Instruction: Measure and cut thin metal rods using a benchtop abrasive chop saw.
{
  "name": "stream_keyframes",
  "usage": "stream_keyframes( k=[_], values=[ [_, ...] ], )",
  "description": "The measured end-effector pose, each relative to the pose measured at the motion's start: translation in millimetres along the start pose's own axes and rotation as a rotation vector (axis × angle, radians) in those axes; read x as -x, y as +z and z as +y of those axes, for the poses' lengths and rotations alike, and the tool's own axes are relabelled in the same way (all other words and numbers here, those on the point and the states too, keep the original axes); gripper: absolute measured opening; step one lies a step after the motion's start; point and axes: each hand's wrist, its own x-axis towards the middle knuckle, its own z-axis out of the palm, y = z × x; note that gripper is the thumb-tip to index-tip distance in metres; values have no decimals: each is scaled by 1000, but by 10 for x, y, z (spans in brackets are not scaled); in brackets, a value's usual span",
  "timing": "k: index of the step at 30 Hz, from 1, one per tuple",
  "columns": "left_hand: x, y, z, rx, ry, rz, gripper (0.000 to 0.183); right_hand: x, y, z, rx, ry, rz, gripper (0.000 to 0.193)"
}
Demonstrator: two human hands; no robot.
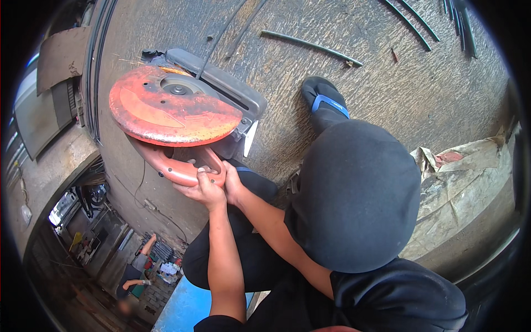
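Observation:
Both my hands grip the red loop handle (166,166) of a cut-off saw. My left hand (203,189) wraps round the handle's near end, its fingertips showing over the top. Close against it, my right hand (233,181) closes on the right side of the same handle; part of its fingers is hidden. Above the handle sits the saw's round, scuffed orange-red blade guard (171,113), with a grey hub at its middle. Orange sparks (176,71) show beyond the guard's far edge. A dark grey saw body (227,80) lies behind it.
A metal rod (310,47) lies on the worn floor, with more rods (412,27) at far right. My foot in a blue-strapped sandal (326,102) is right of the saw. Crumpled sheeting (470,182) lies at right. A co-worker (135,271) is at lower left. A cord (149,205) trails nearby.

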Motion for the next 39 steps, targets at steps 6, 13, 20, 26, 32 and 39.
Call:
stream_keyframes(
  k=[6, 13, 20, 26, 32, 39],
  values=[
    [-15, -55, -88, -16, -18, -1, 64, 96, 195, -233, 10, 97, -125, 54],
    [-40, -82, -190, -36, 45, 2, 65, 37, 156, -193, 81, 46, -185, 66],
    [-30, -64, -150, -70, 57, 19, 66, 18, 151, -182, 85, 38, -172, 70],
    [-27, -51, -122, -47, 7, 14, 66, 59, 180, -181, 58, -2, -248, 71],
    [-21, -66, -158, -39, 26, 16, 66, 50, 169, -198, 74, 71, -185, 67],
    [-45, -50, -165, -81, 100, -4, 64, 87, 192, -205, 90, 42, -200, 65]
  ],
)
